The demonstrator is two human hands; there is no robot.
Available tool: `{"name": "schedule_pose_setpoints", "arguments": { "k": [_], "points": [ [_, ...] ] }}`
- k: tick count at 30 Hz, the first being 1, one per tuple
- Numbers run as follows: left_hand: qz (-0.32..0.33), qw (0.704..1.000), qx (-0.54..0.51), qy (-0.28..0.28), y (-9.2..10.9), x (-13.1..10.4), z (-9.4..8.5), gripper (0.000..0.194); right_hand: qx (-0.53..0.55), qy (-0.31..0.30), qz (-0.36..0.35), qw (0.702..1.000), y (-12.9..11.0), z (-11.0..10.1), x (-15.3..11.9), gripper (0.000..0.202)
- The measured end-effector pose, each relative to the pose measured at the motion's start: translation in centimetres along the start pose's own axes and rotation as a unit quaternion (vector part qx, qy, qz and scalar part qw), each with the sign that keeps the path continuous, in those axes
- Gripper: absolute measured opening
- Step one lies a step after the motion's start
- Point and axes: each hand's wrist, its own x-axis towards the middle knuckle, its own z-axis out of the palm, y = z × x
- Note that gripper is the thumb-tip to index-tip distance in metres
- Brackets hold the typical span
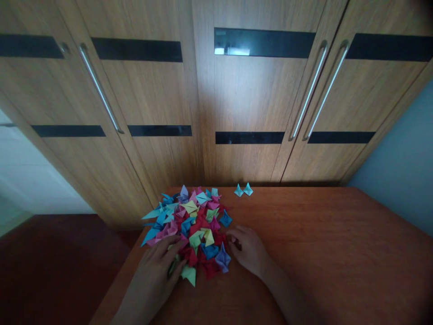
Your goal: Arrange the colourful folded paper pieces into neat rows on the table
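Note:
Folded paper pieces, origami in several colours, lie heaped in a pile (199, 221) on the left part of the wooden table (304, 234). My left hand (158, 259) rests against the pile's near left side, its fingers apart over a pink piece and a pale green piece (190, 274). At the pile's right edge is my right hand (248, 248), loosely curved, with a gap between thumb and fingers. Its fingertips are beside red paper, and I cannot tell whether they touch it. A purple folded piece (223, 258) lies just left of this hand, and a blue one (225, 219) lies beyond it.
Two light blue folded pieces (243, 190) stand apart at the table's far edge. Behind the table rises a wooden wardrobe (246, 95) with metal handles and dark strips. A pale blue wall (399, 158) is on the right, and dark reddish floor (67, 266) shows at left.

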Motion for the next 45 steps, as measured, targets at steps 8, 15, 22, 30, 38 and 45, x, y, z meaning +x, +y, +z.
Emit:
{"name": "schedule_pose_setpoints", "arguments": {
  "k": [8, 15, 22, 30, 38, 45],
  "points": [
    [-0.024, 0.999, -0.030, -0.022, 1.4, 1.0, -0.2, 0.034, 0.031, -0.002, -0.009, 0.999, -0.2, 0.0, -0.1, 0.027],
    [0.003, 0.996, -0.064, -0.067, 2.6, 4.7, -0.7, 0.029, 0.039, 0.002, -0.003, 0.999, 0.1, 0.2, 0.1, 0.030],
    [0.065, 0.986, -0.079, -0.134, 3.0, 7.6, 0.0, 0.025, 0.038, 0.007, -0.005, 0.999, 0.1, 0.1, 0.1, 0.023],
    [0.062, 0.980, -0.146, -0.123, 1.3, 8.5, -1.2, 0.021, 0.043, 0.004, 0.000, 0.999, 0.2, 0.2, 0.2, 0.023],
    [-0.057, 0.946, -0.316, 0.049, 0.2, 8.7, -2.3, 0.017, 0.114, 0.044, 0.000, 0.993, 0.5, 0.4, 0.3, 0.025],
    [-0.151, 0.874, -0.454, 0.088, 5.2, 9.5, -0.2, 0.018, 0.183, 0.163, -0.028, 0.969, -1.1, -0.9, 0.1, 0.023]
  ]
}}
